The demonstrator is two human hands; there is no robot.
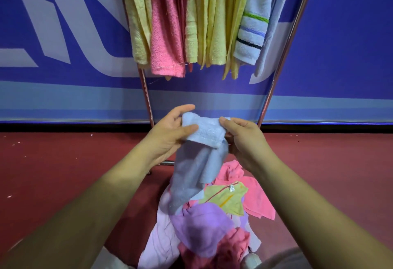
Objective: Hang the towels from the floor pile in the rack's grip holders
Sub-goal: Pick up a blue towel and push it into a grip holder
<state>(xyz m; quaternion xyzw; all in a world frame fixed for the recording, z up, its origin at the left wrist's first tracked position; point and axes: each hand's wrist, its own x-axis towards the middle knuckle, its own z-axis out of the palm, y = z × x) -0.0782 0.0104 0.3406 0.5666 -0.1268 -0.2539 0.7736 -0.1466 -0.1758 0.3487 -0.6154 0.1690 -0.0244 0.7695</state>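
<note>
Blue towel (197,162) edge pinched: left hand (170,133), right hand (244,138).

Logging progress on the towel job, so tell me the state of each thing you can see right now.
Light blue towel: lifted, top edge folded over.
Left hand: grips its left end.
Right hand: pinches its right end.
Floor pile: crumpled, unhung.
Hung towels: hanging straight on rack.

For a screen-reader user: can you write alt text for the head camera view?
The left hand and right hand hold up a light blue towel over a floor pile of pink, purple and yellow towels. Behind stands a rack of hanging towels.
</note>
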